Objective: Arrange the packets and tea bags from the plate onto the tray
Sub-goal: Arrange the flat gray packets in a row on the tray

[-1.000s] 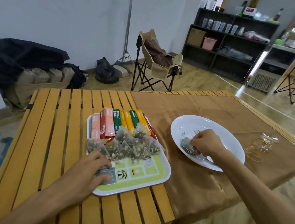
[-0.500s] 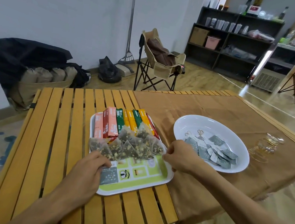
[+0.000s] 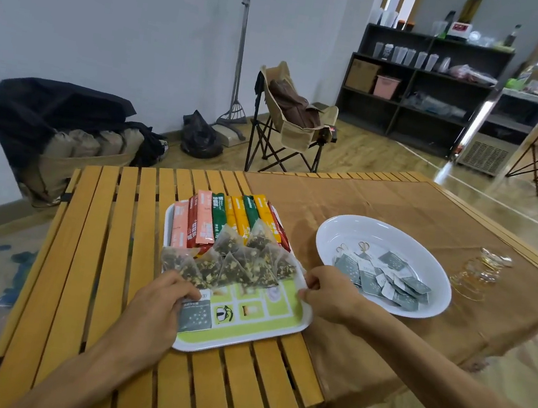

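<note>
My left hand (image 3: 156, 309) presses a grey packet (image 3: 195, 315) onto the tray (image 3: 241, 338); my right hand (image 3: 327, 293) pinches the tray's edge.

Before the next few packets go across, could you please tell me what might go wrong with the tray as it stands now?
1. The tray is crowded: the pyramid tea bags overlap the stick packets, so a nudge could scatter them.
2. The right hand grips the tray's edge; pulling it may shift the rows.
3. Only the near strip is free, yet many grey packets wait on the plate.
</note>
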A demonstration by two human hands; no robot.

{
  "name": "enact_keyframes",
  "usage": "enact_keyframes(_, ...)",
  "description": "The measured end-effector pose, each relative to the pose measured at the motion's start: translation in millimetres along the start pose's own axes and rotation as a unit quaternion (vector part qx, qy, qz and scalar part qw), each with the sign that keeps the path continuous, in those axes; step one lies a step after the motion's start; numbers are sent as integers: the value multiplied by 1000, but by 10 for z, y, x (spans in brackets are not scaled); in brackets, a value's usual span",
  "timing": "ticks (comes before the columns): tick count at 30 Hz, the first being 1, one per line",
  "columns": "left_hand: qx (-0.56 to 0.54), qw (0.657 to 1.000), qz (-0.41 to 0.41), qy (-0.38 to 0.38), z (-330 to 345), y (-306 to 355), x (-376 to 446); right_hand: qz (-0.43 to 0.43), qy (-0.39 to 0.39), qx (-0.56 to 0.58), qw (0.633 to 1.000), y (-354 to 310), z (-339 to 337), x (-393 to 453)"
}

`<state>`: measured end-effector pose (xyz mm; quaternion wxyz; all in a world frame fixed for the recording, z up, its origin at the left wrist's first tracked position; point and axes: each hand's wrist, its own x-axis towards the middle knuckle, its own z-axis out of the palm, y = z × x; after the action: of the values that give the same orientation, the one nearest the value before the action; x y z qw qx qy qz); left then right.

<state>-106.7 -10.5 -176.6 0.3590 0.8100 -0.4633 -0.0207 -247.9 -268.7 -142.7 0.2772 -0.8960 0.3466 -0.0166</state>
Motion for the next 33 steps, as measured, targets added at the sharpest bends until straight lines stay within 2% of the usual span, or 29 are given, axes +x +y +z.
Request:
enact_keyframes(10,3,1000,17,-22,116,39,303,47,28,7,998,198,-5,-19)
enact_keyframes(18,29,999,19,-34,174,-17,314,10,24,-38,999,221,-150,-90)
enact_keyframes(22,97,994,50,-3,178,20,297,36,111,-22,993,383,-394,38)
enact_keyframes(25,96,992,77,-36,202,40,291,91,171,-47,980,626,-494,201)
enact_keyframes(27,98,990,82,-52,225,38,299,124,154,-84,977,755,-513,261)
enact_keyframes(29,98,991,79,-54,243,35,302,144,99,-135,975,843,-514,315)
enact_keyframes(33,89,992,71,-46,286,51,270,140,25,-153,978,909,-509,404)
